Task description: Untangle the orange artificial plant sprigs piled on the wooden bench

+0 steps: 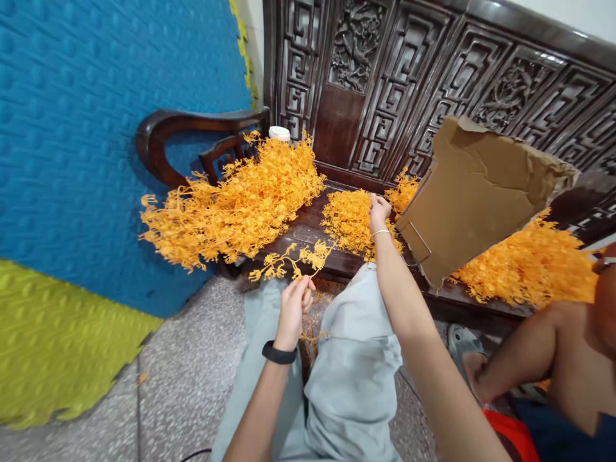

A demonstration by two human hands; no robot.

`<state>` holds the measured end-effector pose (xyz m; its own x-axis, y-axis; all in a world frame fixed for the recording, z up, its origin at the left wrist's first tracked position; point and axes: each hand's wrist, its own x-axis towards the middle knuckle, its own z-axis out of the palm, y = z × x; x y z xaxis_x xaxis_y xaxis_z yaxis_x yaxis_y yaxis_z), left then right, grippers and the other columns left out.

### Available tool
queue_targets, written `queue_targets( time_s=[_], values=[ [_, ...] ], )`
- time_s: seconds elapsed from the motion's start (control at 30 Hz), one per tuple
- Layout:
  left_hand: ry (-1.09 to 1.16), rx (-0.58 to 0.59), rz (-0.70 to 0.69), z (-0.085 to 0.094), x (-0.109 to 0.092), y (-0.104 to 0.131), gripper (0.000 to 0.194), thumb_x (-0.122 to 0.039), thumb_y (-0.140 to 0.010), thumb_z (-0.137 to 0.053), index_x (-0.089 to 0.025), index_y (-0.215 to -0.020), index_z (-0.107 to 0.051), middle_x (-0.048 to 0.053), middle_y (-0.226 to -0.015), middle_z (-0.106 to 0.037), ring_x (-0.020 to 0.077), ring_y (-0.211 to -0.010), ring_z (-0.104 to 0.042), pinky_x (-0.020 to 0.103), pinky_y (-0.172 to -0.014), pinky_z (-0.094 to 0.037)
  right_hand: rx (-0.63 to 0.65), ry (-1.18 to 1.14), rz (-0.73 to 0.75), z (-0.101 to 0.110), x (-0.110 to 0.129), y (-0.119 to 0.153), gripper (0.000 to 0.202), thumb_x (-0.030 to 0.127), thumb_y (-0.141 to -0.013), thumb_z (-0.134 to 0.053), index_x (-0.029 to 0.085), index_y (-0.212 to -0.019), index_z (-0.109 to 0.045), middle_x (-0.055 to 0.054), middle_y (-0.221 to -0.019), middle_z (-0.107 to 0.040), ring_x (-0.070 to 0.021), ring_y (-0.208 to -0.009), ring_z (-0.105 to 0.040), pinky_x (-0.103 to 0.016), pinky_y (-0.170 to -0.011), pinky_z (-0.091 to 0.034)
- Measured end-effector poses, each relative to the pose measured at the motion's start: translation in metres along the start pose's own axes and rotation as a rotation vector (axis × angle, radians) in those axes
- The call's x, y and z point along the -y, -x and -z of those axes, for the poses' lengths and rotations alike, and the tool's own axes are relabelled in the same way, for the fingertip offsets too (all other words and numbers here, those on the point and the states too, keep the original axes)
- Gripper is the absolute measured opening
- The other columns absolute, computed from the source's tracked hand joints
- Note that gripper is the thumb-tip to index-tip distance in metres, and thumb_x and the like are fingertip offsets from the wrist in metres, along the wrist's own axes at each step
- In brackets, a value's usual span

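Observation:
My left hand [295, 301], with a black band at its wrist, pinches the stem of an orange plastic flower sprig [312, 255] above my knees. The sprig branches up and outward from the fingers. My right hand [379, 210] reaches forward to a small heap of orange sprigs [350, 218] on the dark wooden bench. Its fingers are curled together at the heap's right edge; whether they grip a piece is hidden. A much larger pile of the same orange sprigs [240, 199] lies to the left, spilling over the bench's end.
A torn cardboard piece [481, 192] stands tilted on the bench [308, 224], right of my right arm. Behind it lies another orange pile [534, 263]. Another person's leg [520, 353] is at the right. The curved armrest [163, 128] and a white container [279, 133] are at the left.

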<state>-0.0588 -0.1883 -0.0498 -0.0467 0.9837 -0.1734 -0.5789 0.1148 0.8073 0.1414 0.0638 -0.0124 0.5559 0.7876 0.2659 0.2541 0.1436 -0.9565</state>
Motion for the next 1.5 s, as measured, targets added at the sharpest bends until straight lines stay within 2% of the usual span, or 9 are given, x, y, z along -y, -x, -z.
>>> queue_targets(
  time_s=[0.13, 0.27, 0.37, 0.5, 0.63, 0.83, 1.07, 1.33, 1.5],
  values=[
    [-0.023, 0.017, -0.002, 0.003, 0.000, -0.005, 0.034, -0.042, -0.071, -0.060, -0.013, -0.055, -0.051, -0.010, -0.037, -0.019, 0.0012, -0.033, -0.014, 0.016, -0.035, -0.011, 0.105, -0.055, -0.109, 0.012, -0.001, 0.000, 0.012, 0.023, -0.073, -0.055, 0.012, -0.073, -0.059, 0.007, -0.048, -0.042, -0.0052, -0.043, -0.039, -0.018, -0.045, -0.034],
    [-0.044, 0.001, -0.024, 0.004, 0.001, -0.008, 0.036, -0.043, -0.070, -0.060, -0.013, -0.052, -0.051, -0.010, -0.036, -0.019, 0.0015, -0.033, -0.015, 0.017, -0.035, -0.011, 0.215, -0.106, -0.174, 0.028, 0.005, 0.001, 0.008, 0.020, -0.072, -0.056, 0.013, -0.075, -0.058, 0.007, -0.047, -0.045, -0.0042, -0.039, -0.042, -0.016, -0.042, -0.032],
    [-0.041, -0.013, -0.028, 0.003, 0.004, -0.010, 0.035, -0.041, -0.070, -0.061, -0.013, -0.051, -0.050, -0.009, -0.037, -0.019, 0.0018, -0.033, -0.015, 0.017, -0.035, -0.012, 0.222, -0.122, -0.193, 0.034, 0.007, 0.003, 0.002, 0.016, -0.074, -0.054, 0.013, -0.074, -0.054, 0.007, -0.046, -0.047, -0.0039, -0.038, -0.043, -0.015, -0.041, -0.034],
    [-0.028, -0.015, -0.024, 0.005, 0.007, -0.011, 0.034, -0.040, -0.071, -0.061, -0.013, -0.052, -0.051, -0.009, -0.037, -0.019, 0.0018, -0.033, -0.015, 0.018, -0.036, -0.011, 0.215, -0.130, -0.221, 0.036, 0.010, 0.005, 0.007, 0.012, -0.076, -0.052, 0.014, -0.070, -0.049, 0.007, -0.046, -0.048, -0.0035, -0.036, -0.044, -0.015, -0.041, -0.035],
    [-0.011, -0.067, -0.058, 0.006, 0.005, -0.011, 0.031, -0.039, -0.071, -0.061, -0.013, -0.056, -0.054, -0.010, -0.038, -0.020, 0.0017, -0.033, -0.015, 0.018, -0.035, -0.012, 0.290, -0.127, -0.236, 0.036, 0.016, 0.011, 0.004, 0.013, -0.076, -0.052, 0.013, -0.073, -0.051, 0.005, -0.047, -0.051, -0.0036, -0.036, -0.046, -0.015, -0.041, -0.036],
    [0.081, -0.148, -0.136, 0.004, -0.005, -0.007, 0.025, -0.037, -0.072, -0.060, -0.012, -0.076, -0.060, -0.011, -0.040, -0.021, 0.0020, -0.033, -0.016, 0.016, -0.035, -0.014, 0.568, -0.128, -0.145, 0.027, 0.028, 0.027, 0.005, 0.013, -0.074, -0.054, 0.013, -0.079, -0.053, 0.003, -0.051, -0.057, -0.0059, -0.039, -0.051, -0.017, -0.043, -0.040],
    [0.076, -0.165, -0.158, 0.005, -0.009, -0.005, 0.025, -0.036, -0.072, -0.060, -0.011, -0.079, -0.060, -0.011, -0.040, -0.022, 0.0023, -0.033, -0.017, 0.017, -0.035, -0.015, 0.562, -0.153, -0.085, 0.019, 0.036, 0.036, 0.015, 0.019, -0.071, -0.060, 0.017, -0.075, -0.046, 0.006, -0.050, -0.055, -0.0058, -0.040, -0.049, -0.017, -0.044, -0.039],
    [0.113, -0.171, -0.198, 0.006, -0.007, -0.008, 0.018, -0.029, -0.071, -0.062, -0.013, -0.078, -0.057, -0.011, -0.037, -0.026, 0.0028, -0.033, -0.019, 0.018, -0.035, -0.014, 0.738, -0.207, 0.103, 0.007, 0.054, 0.060, 0.021, 0.034, -0.068, -0.064, 0.018, -0.076, -0.053, 0.004, -0.057, -0.057, -0.0070, -0.050, -0.052, -0.019, -0.051, -0.045],
    [0.112, -0.165, -0.193, 0.005, -0.008, -0.005, 0.016, -0.029, -0.072, -0.062, -0.014, -0.077, -0.057, -0.011, -0.037, -0.026, 0.0029, -0.033, -0.019, 0.018, -0.035, -0.015, 0.663, -0.189, 0.130, 0.006, 0.049, 0.056, 0.020, 0.034, -0.073, -0.059, 0.018, -0.085, -0.058, 0.003, -0.061, -0.056, -0.0058, -0.051, -0.051, -0.018, -0.054, -0.044]
  ],
)
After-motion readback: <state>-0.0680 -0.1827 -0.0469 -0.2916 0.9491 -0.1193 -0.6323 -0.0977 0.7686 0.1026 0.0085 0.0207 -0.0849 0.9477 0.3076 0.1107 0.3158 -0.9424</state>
